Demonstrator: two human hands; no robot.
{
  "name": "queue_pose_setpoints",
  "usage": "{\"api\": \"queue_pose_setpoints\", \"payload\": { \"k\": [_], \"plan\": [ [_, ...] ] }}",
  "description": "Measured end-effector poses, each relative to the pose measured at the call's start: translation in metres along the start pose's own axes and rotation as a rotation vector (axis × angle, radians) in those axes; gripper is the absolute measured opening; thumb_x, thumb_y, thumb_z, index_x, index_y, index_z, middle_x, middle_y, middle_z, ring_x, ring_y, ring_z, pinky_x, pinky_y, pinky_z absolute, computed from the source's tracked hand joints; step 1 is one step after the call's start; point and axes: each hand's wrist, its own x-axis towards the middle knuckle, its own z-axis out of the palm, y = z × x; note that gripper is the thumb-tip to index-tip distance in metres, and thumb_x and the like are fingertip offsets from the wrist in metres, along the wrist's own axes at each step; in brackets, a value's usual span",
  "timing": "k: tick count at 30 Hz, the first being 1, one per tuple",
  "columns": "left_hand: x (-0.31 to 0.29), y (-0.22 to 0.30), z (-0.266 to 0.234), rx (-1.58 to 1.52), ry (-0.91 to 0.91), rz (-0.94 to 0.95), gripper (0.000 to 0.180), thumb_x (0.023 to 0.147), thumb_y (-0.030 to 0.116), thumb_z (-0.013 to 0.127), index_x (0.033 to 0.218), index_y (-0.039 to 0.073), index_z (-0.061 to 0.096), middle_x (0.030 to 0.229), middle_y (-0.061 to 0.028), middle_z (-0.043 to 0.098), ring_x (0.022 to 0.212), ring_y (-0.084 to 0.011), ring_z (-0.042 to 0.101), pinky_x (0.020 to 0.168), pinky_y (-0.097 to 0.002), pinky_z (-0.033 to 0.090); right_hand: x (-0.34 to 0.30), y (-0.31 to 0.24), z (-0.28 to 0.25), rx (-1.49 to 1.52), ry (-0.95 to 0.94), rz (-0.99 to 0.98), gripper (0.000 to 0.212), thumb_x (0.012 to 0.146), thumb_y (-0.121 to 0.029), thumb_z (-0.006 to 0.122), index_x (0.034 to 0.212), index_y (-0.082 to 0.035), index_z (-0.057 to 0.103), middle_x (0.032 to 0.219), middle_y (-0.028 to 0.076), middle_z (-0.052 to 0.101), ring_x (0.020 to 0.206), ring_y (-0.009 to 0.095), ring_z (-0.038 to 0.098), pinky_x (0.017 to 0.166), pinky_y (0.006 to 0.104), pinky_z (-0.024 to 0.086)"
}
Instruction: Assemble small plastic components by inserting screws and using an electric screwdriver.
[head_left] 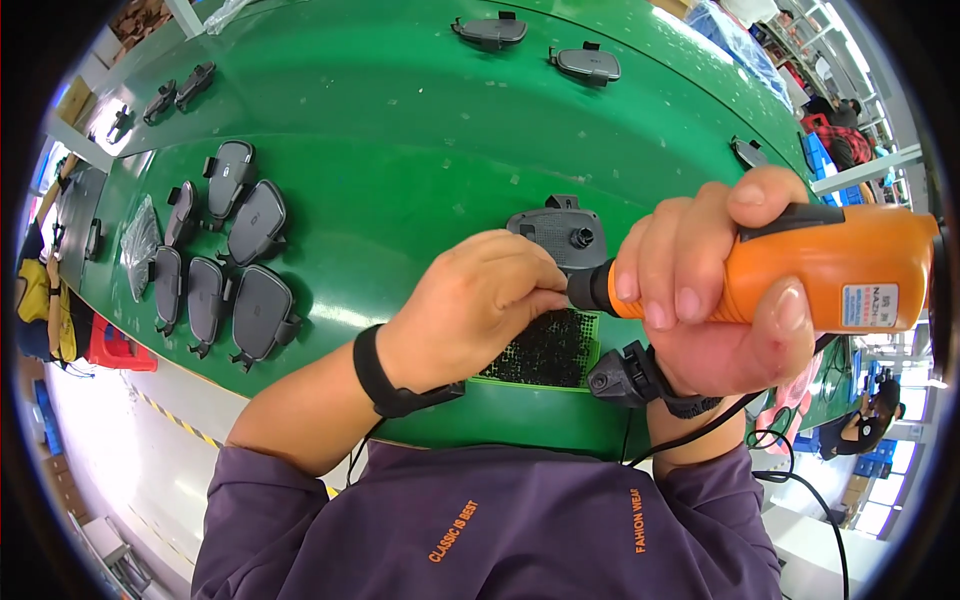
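My right hand (700, 265) is wrapped round an orange electric screwdriver (840, 262), which lies nearly level with its black nose pointing left. My left hand (465, 305) is closed in a pinch right at that nose. Whatever sits between its fingertips is too small or hidden to name. Just beyond the two hands lies a dark grey phone holder (535, 228), with a round black knob facing up. Below the nose is a green-rimmed tray (594, 350) filled with small black pieces, likely screws, partly covered by my left hand.
Several grey phone holders (262, 312) lie in a group on the green table (370, 210) at left, beside a clear plastic bag (141, 245). More holders (587, 64) lie at the far side. A black cable (810, 490) hangs at lower right. People work in the background.
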Motion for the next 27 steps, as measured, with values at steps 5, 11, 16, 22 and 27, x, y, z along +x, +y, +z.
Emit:
{"api": "queue_pose_setpoints", "payload": {
  "k": [5,11,16,22,27],
  "plan": [
    [0.005,-0.008,-0.007,-0.003,0.090,-0.004,0.024,0.075,0.011,0.080,0.094,0.003,0.068,0.090,-0.0105,0.066,0.084,-0.0302,0.063,0.079,-0.0388,0.051,0.015,0.004,0.003,-0.064,-0.052,-0.031,0.044,0.095,-0.038,0.057,0.121,-0.004,0.047,0.068,0.002,0.052,0.056,0.015,0.051,0.060,0.0348,0.050],
    [0.008,-0.026,0.010,0.095,0.292,-0.292,0.039,0.078,0.021,0.081,0.108,0.000,0.067,0.097,-0.0152,0.065,0.089,-0.0314,0.063,0.083,-0.0393,0.051,0.040,0.040,-0.010,-0.168,0.057,0.027,0.038,0.095,-0.032,0.057,0.118,-0.002,0.049,0.067,0.003,0.052,0.056,0.016,0.052,0.060,0.0350,0.050],
    [0.008,-0.032,0.004,-0.127,0.023,-0.580,0.047,0.080,0.026,0.079,0.115,-0.001,0.065,0.100,-0.0173,0.064,0.092,-0.0312,0.063,0.084,-0.0386,0.051,0.046,0.059,-0.010,-0.125,0.107,0.048,0.033,0.094,-0.027,0.059,0.114,-0.002,0.052,0.066,0.004,0.053,0.055,0.016,0.053,0.060,0.0354,0.050],
    [0.009,-0.032,0.001,-0.119,-0.005,-0.621,0.045,0.079,0.024,0.078,0.114,-0.002,0.066,0.100,-0.0164,0.063,0.091,-0.0300,0.064,0.083,-0.0374,0.051,0.047,0.063,-0.002,-0.197,0.137,0.122,0.031,0.093,-0.024,0.061,0.113,-0.002,0.052,0.066,0.004,0.054,0.055,0.015,0.053,0.059,0.0350,0.050],
    [0.011,-0.028,-0.001,-0.118,-0.020,-0.645,0.044,0.079,0.023,0.079,0.113,-0.002,0.066,0.099,-0.0159,0.063,0.090,-0.0290,0.064,0.082,-0.0367,0.051,0.046,0.071,-0.003,-0.181,0.137,0.157,0.028,0.092,-0.022,0.064,0.108,-0.003,0.051,0.066,0.004,0.054,0.055,0.015,0.053,0.057,0.0341,0.050]
  ]
}}
